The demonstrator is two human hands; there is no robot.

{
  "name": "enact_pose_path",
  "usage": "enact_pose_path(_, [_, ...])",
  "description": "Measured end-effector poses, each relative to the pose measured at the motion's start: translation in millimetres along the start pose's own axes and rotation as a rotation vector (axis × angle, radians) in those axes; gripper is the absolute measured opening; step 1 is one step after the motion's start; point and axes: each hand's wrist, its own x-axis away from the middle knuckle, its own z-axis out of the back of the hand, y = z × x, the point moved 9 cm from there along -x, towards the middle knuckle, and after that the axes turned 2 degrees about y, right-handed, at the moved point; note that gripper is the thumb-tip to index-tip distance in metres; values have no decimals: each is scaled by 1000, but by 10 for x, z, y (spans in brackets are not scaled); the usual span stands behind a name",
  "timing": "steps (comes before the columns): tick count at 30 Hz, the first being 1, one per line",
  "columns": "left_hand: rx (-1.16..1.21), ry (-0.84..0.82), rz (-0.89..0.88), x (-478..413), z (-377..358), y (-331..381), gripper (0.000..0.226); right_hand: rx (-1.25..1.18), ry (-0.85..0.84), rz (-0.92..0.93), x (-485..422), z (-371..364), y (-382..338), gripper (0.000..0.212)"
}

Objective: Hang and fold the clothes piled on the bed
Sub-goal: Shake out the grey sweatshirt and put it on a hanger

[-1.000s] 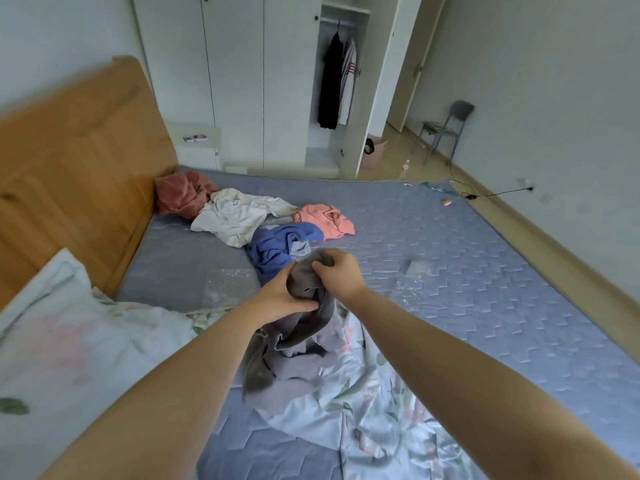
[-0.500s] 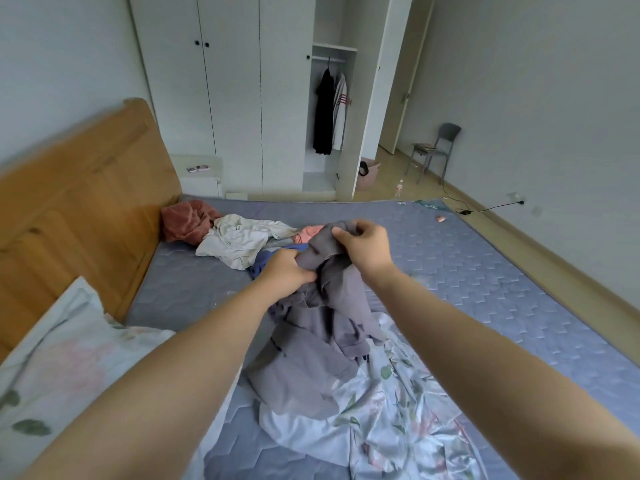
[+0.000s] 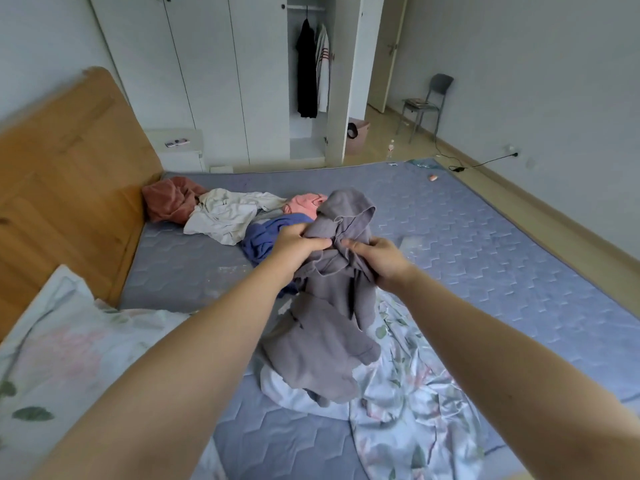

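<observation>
Since a moment ago my hands have parted along the grey garment (image 3: 332, 306), opening its top edge for sorting.
Left hand (image 3: 298, 242) and right hand (image 3: 377, 258) have fingers clamped on it above the bed (image 3: 485, 258); its tail rests on the floral sheet (image 3: 408, 393), with bare mattress to the right.

— We see matt, soft cloth in the grey garment (image 3: 329, 327), centre frame.
— And we see smooth wood on the headboard (image 3: 69, 188) at left, quilted fabric on the mattress (image 3: 485, 265).
</observation>
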Motion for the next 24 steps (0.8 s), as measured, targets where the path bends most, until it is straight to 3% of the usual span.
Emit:
enact_pose_path(5, [33,-209,124,103,-645,-256,15,35,222,40,166,676,34,5])
enact_pose_path(8, [-35,-377,164,295,-1251,-405,16,-4,296,10,352,1170,122,7])
enact_pose_path(12, [-162,-474,212,614,-2126,-608,15,-67,424,-53,727,1995,323,7])
enact_pose_path(18, [-321,-468,213,1103,-3666,-877,25,-75,631,-142,1561,3601,660,14])
enact_pose_path(24, [-392,-661,210,1868,-5645,-1100,19,0,884,-180,2700,5442,1011,21])
